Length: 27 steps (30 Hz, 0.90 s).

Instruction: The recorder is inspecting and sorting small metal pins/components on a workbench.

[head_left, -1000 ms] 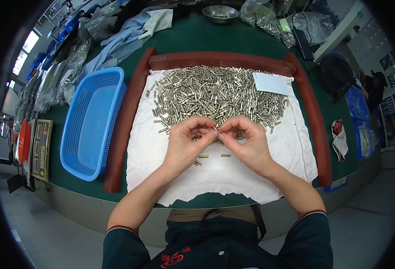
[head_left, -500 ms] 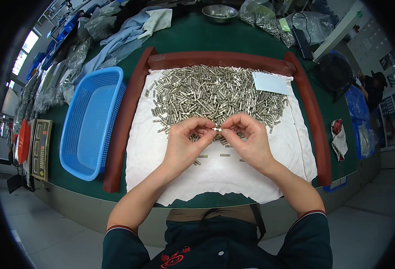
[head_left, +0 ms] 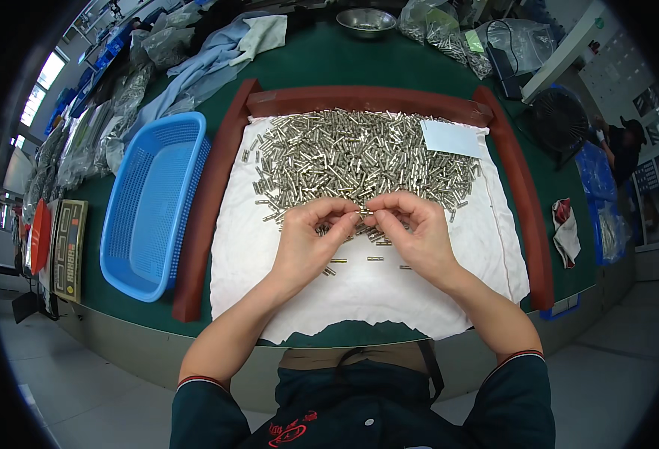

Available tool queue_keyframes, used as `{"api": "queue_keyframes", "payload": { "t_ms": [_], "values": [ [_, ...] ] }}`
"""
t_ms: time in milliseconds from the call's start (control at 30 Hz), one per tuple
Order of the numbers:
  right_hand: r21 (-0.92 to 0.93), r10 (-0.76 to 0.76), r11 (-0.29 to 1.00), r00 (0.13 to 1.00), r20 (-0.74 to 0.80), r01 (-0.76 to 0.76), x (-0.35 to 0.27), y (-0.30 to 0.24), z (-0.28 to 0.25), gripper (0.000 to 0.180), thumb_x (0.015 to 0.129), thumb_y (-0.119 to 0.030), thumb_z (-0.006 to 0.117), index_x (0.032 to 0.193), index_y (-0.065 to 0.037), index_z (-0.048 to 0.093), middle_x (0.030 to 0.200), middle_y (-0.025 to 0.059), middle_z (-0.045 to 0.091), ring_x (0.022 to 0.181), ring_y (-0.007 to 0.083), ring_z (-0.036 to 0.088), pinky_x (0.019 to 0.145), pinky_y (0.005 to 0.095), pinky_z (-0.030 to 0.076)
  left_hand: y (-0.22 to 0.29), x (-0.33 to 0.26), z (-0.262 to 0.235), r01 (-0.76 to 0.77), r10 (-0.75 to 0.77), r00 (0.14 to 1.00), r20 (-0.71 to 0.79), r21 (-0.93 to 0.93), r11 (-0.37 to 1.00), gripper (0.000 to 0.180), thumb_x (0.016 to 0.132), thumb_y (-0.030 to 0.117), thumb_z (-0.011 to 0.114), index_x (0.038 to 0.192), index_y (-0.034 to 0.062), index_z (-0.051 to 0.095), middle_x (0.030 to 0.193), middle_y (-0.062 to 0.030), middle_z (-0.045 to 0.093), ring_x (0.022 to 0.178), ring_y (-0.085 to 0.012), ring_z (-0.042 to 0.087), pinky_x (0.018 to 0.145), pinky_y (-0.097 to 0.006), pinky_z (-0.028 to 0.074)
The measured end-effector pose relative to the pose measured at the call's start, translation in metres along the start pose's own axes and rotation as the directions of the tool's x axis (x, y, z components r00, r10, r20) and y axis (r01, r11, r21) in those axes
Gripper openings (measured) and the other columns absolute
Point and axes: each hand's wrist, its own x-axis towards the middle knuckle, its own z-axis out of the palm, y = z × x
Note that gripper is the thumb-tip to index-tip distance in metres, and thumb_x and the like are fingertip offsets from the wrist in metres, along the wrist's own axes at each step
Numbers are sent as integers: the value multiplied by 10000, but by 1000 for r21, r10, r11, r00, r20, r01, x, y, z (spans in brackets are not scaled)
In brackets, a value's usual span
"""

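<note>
Between the fingertips of both hands is a small silvery metal pin (head_left: 365, 213), mostly covered by the fingers. My left hand (head_left: 313, 238) pinches its left end with thumb and index finger. From the other side, my right hand (head_left: 417, 231) grips it in the same way. Just beyond the hands spreads a large heap of short metal pins (head_left: 344, 157) on a white cloth (head_left: 247, 254). A few single pins, one of them a brassy-looking pin (head_left: 375, 259), lie on the cloth below my hands.
A red-brown wooden frame (head_left: 374, 96) borders the cloth on three sides. A pale card (head_left: 450, 138) rests on the heap's right. Left stands a blue plastic basket (head_left: 150, 202); a metal bowl (head_left: 367, 22) is at the back. A black fan (head_left: 559, 120) and another person (head_left: 629, 146) are at right.
My right hand has shifted slightly, its fingertips closing in toward the left ones around the pin. My left hand stays nearly where it was.
</note>
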Motion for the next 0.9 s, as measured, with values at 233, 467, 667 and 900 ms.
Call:
{"api": "queue_keyframes", "payload": {
  "t_ms": [233, 467, 667, 900],
  "values": [
    [-68, -79, 994, 997, 12, 80, 1, 3, -2, 176, 806, 17, 581, 966, 33, 653, 829, 80, 682, 764, 108, 642, 682, 231, 499, 1, 0, 1, 0, 0, 1000, 8, 7, 1000, 117, 828, 26, 632, 912, -53, 655, 780, -70, 660, 686, -93, 608, 627, -227, 497],
    [-82, -91, 992, 996, 7, 91, 1, 3, 0, 182, 798, 22, 590, 969, 30, 654, 825, 74, 680, 757, 100, 631, 682, 230, 498, -1, 0, 0, -13, 13, 1000, 2, 17, 1000, 121, 807, 16, 644, 909, -50, 653, 791, -69, 664, 699, -91, 608, 649, -225, 501],
    [-90, -95, 991, 995, 7, 95, 1, 3, -1, 187, 795, 16, 600, 972, 27, 657, 818, 69, 678, 743, 94, 621, 679, 228, 499, 1, 0, 0, -47, 48, 999, -8, 76, 996, 134, 792, 4, 646, 917, -42, 654, 806, -64, 666, 717, -89, 610, 664, -223, 502],
    [-100, -93, 991, 996, -3, 92, 1, 3, 0, 173, 799, 5, 605, 962, 25, 661, 812, 68, 678, 730, 92, 618, 666, 223, 496, -2, 0, 0, -49, 50, 999, -13, 46, 998, 142, 799, 10, 641, 928, -47, 649, 808, -68, 665, 715, -94, 610, 665, -227, 503]
  ]
}}
